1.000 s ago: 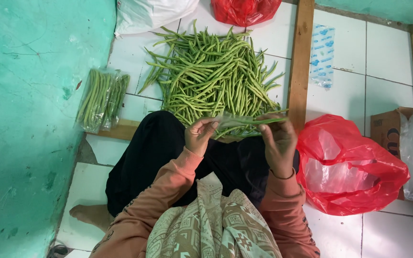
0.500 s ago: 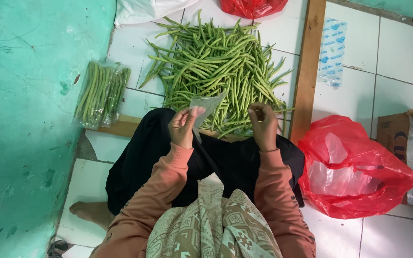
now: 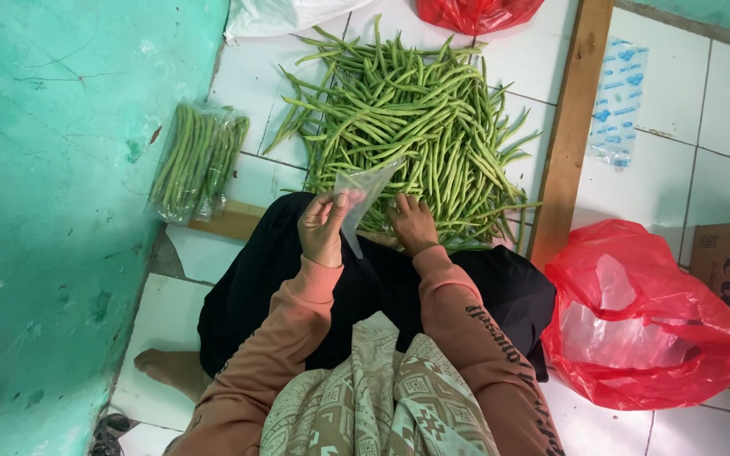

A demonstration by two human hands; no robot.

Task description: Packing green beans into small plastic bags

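Left hand [image 3: 323, 228] was raised over the lap, fingers pinched on a clear plastic bag [image 3: 363, 196] that hung open just in front of the green bean pile [image 3: 407, 127]. Right hand [image 3: 414, 224] lay at the pile's near edge, fingers loosely curled on the beans; a firm hold couldn't be confirmed. Pile sat on the white tile floor [image 3: 678, 101]. Bagged beans [image 3: 198, 160] lay to the left by the teal wall, red plastic bag [image 3: 644, 321] to the right.

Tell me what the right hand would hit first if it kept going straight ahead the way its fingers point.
Probably the pile of loose green beans: the right hand points away from the body with its fingertips at the pile's near edge. Depth is hard to judge from above.
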